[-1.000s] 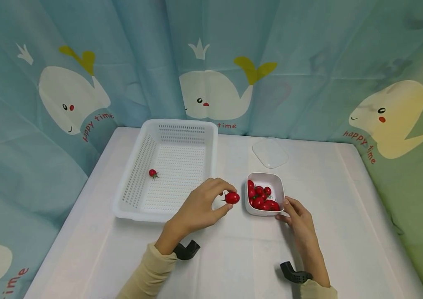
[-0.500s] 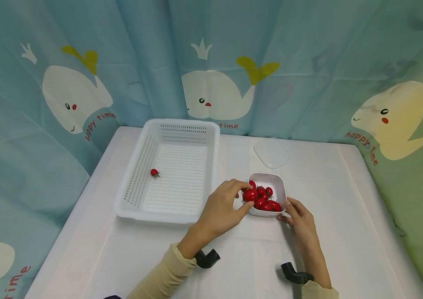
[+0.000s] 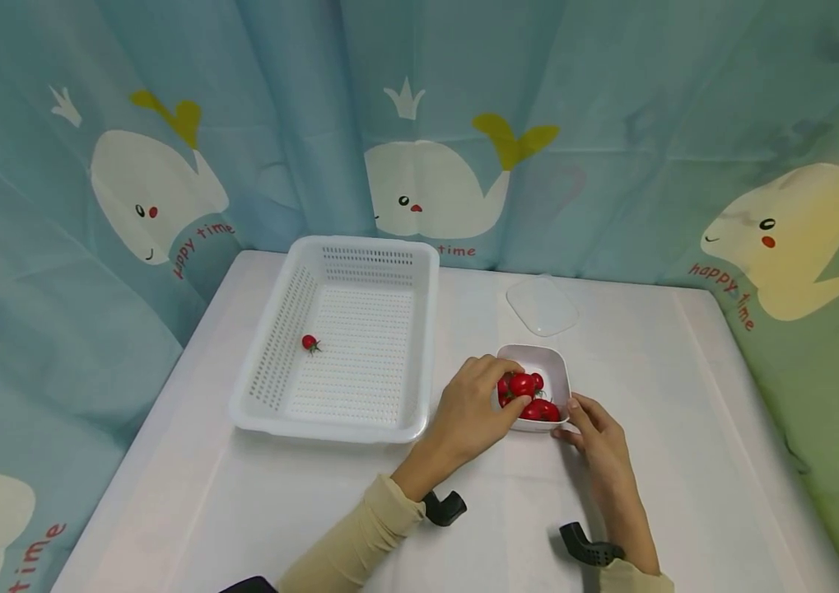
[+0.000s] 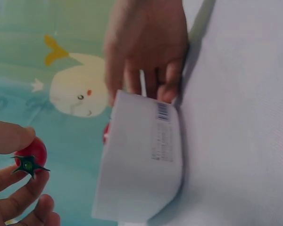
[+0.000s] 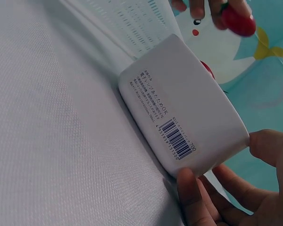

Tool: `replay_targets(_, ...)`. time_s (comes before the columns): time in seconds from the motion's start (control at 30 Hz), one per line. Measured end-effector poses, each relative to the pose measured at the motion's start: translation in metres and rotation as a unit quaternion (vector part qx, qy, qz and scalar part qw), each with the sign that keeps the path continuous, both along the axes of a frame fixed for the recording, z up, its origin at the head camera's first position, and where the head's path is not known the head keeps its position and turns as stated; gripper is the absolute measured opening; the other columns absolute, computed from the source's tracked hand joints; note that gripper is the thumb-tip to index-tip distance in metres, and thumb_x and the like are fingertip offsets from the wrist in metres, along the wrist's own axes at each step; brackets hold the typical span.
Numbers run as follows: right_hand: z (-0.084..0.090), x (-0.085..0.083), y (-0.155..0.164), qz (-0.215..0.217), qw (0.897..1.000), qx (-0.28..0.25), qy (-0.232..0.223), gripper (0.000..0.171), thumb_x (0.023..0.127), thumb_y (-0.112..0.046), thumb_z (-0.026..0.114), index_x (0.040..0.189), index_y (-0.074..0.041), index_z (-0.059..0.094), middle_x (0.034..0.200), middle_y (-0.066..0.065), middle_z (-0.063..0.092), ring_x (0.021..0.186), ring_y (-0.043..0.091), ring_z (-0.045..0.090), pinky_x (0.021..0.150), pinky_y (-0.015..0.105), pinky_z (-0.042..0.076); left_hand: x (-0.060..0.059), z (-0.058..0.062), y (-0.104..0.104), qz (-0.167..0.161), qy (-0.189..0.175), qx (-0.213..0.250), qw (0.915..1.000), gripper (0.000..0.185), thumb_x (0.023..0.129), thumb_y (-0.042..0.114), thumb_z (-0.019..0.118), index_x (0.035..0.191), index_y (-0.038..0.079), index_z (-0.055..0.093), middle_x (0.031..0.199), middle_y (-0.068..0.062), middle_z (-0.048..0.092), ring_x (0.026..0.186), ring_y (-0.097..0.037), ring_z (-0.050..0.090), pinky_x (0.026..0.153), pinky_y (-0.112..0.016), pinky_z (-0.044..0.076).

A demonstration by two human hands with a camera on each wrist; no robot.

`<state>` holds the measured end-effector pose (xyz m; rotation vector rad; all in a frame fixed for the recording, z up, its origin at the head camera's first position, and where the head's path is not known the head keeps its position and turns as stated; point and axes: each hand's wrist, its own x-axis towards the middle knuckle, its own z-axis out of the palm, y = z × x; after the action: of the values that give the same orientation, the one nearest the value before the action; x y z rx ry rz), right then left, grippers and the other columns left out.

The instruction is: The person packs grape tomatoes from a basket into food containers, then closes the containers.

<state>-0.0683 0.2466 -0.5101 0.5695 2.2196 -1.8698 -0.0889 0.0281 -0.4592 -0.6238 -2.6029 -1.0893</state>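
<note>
Two hands working: left hand (image 3: 477,402) is pinching a cherry tomato (image 3: 522,384) over the white container (image 3: 557,368); right hand (image 3: 597,430) is gripping its corner. Light pinch advisable, container kept steady.

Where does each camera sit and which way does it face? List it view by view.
Head: above, looking down at the table; both hands and sleeves show.
Left wrist: low beside the white bowl; left fingers pinch a tomato.
Right wrist: low at the table; right fingers hold the bowl.
All views share the bowl.
</note>
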Motion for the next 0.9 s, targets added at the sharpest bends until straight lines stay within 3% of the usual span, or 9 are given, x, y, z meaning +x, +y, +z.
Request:
replay_targets(0.27, 0.002, 0.001, 0.000, -0.001, 1.000, -0.009, 0.001, 0.061, 0.107, -0.045, 0.054, 0.153, -0.005, 0.046, 0.123, -0.013, 0.056, 0.103, -0.003, 0.061, 0.086, 0.013, 0.056, -0.011, -0.015, 0.012, 0.006, 0.004, -0.034, 0.9994, 0.032, 0.092, 0.032, 0.079, 0.120, 0.019, 0.071, 0.116, 0.005, 0.073, 0.098, -0.013, 0.062, 0.083, -0.020, 0.051)
replay_targets(0.53, 0.004, 0.000, 0.001, 0.011, 1.000, -0.003, -0.012, 0.062, 0.108, -0.045, 0.051, 0.156, -0.006, 0.042, 0.145, 0.006, 0.049, 0.104, -0.005, 0.060, 0.087, 0.012, 0.055, -0.022, -0.018, 0.020, 0.005, -0.006, -0.088, 0.9961, 0.031, 0.093, 0.036, 0.075, 0.121, 0.022, 0.071, 0.119, 0.007, 0.072, 0.102, -0.014, 0.063, 0.086, -0.026, 0.050)
replay_targets(0.73, 0.006, 0.001, 0.001, 0.012, 1.000, -0.013, -0.003, 0.058, 0.110, -0.037, 0.051, 0.154, -0.001, 0.042, 0.141, 0.007, 0.052, 0.102, -0.004, 0.061, 0.086, 0.017, 0.058, -0.029, -0.018, 0.025, 0.006, -0.005, -0.118, 0.9929, 0.030, 0.095, 0.038, 0.073, 0.122, 0.024, 0.071, 0.124, 0.006, 0.072, 0.104, -0.014, 0.063, 0.086, -0.028, 0.050)
replay_targets(0.9, 0.009, -0.001, 0.001, 0.025, 1.000, -0.004, 0.001, 0.058, 0.110, -0.037, 0.050, 0.155, -0.001, 0.041, 0.150, 0.014, 0.047, 0.103, -0.005, 0.061, 0.085, 0.017, 0.059, -0.034, -0.020, 0.029, 0.002, -0.007, -0.138, 0.9904, 0.031, 0.096, 0.038, 0.072, 0.123, 0.024, 0.071, 0.126, 0.005, 0.071, 0.107, -0.015, 0.063, 0.087, -0.029, 0.050)
